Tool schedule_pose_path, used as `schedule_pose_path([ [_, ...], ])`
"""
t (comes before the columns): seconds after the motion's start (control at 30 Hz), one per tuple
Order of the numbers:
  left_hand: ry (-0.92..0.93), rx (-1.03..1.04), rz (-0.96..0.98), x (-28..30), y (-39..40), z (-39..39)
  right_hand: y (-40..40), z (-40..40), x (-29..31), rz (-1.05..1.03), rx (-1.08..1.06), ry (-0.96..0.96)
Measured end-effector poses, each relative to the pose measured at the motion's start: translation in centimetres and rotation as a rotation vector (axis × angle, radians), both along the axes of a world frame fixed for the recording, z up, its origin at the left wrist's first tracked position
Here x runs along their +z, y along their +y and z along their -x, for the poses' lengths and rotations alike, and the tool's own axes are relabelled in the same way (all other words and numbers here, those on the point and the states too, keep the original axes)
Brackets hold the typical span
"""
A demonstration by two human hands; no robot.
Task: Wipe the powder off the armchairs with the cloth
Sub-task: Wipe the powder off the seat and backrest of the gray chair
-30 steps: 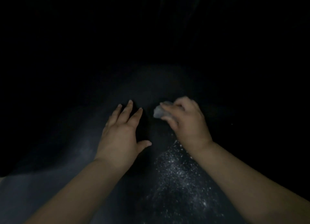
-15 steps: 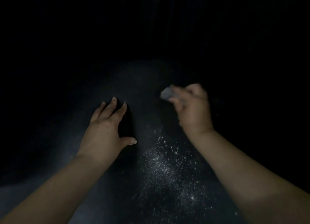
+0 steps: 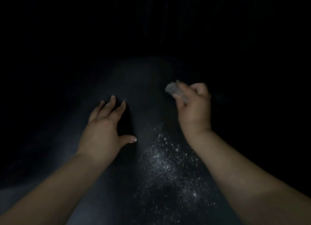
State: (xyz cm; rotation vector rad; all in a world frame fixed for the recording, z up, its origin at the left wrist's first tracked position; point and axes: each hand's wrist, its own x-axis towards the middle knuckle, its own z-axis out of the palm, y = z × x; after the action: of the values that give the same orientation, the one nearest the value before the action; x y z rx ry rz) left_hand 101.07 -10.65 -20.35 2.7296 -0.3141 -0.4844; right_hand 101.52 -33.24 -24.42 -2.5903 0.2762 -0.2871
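Note:
The scene is very dark. A dark armchair surface [image 3: 139, 93] fills the middle of the view. White powder [image 3: 170, 164] is speckled across it between my two forearms. My left hand [image 3: 104, 130] lies flat on the surface, fingers spread, holding nothing. My right hand [image 3: 193, 107] is closed around a small pale grey cloth [image 3: 173, 89], which sticks out past the fingers, beyond the far end of the powder patch. Whether the cloth touches the surface I cannot tell.
Everything beyond the lit patch of the armchair is black, so no edges, backrest or other objects can be made out. A paler strip [image 3: 20, 197] shows at the lower left.
My right hand with the cloth has moved away from me and to the right, off the powder. My left hand has slid left and stays flat.

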Motion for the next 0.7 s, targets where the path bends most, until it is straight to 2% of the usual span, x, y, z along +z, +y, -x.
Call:
schedule_pose_path([
  [0.1, 0.008, -0.009, 0.013, 0.2, 0.1, 0.0, 3.4, 2.4, 0.0, -0.015, 0.186, -0.042],
  [0.17, 0.015, -0.018, 0.035, 0.4, 0.5, 0.0, 3.3, 3.8, 0.6, 0.099, 0.507, -0.061],
  [0.2, 0.017, -0.020, 0.046, 0.5, 0.8, 0.1, 2.4, 3.8, 0.6, 0.121, 0.532, -0.035],
  [0.27, 0.018, -0.008, 0.050, 0.9, 1.6, 0.6, -0.1, 2.7, 0.7, 0.126, 0.435, -0.022],
  [0.33, 0.009, 0.001, 0.038, 1.2, 2.6, 1.5, -0.8, 0.7, 0.1, 0.044, 0.216, -0.059],
  [0.37, 0.005, 0.006, 0.032, 1.3, 3.1, 2.1, 0.0, 0.0, 0.2, 0.139, 0.155, -0.042],
  [0.4, 0.004, 0.012, 0.024, 1.4, 3.5, 2.6, 1.3, 0.0, 0.2, 0.132, 0.155, -0.035],
  [0.47, 0.005, 0.019, -0.001, 1.5, 4.3, 3.7, 4.1, 2.3, 0.0, -0.026, 0.189, -0.059],
  [0.53, -0.012, 0.027, -0.008, 1.5, 4.8, 4.6, 5.5, 5.2, -0.2, -0.040, 0.481, -0.083],
  [0.57, -0.013, 0.030, -0.010, 1.4, 4.9, 5.0, 5.2, 5.4, 0.0, 0.051, 0.549, -0.002],
  [0.63, -0.013, 0.020, -0.016, 1.2, 5.1, 5.8, 3.4, 5.2, 0.4, 0.049, 0.447, -0.042],
  [0.67, -0.014, 0.015, -0.016, 1.1, 5.1, 6.1, 2.3, 4.4, 0.6, -0.003, 0.279, -0.044],
  [0.7, -0.014, 0.013, -0.011, 1.1, 5.1, 6.5, 1.7, 3.3, 1.0, 0.057, 0.245, -0.039],
])
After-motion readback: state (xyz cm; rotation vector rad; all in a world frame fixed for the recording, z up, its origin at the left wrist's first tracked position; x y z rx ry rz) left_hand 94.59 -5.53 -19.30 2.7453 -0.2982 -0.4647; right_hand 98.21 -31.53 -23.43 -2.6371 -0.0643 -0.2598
